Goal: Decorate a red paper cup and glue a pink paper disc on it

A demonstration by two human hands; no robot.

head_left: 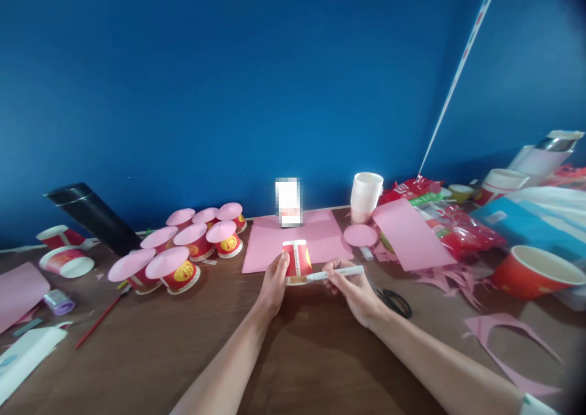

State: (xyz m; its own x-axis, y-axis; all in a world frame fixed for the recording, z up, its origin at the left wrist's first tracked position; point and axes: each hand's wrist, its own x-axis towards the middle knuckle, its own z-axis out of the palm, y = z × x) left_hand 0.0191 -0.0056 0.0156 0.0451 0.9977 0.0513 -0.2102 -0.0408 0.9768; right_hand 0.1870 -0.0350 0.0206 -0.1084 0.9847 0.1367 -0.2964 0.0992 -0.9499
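My left hand (273,282) is closed around the left side of a red paper cup (295,260) with a white stripe and a patch of yellow. In my right hand (350,285) lies a white marker pen (341,273), pinched between thumb and fingers and pointing left. Its tip meets the lower part of the cup, where a brownish band runs above the white edge. Behind the cup, a pink sheet (263,244) is spread on the table. Black-handled scissors (397,303) lie partly hidden behind my right forearm.
To the left stand several red cups topped with pink paper discs (167,262), near a black bottle (94,216) and a red brush (101,318). White stacked cups (366,196), red plastic packaging (471,226), an orange paper bucket (533,274) and pink scraps (508,348) are on the right.
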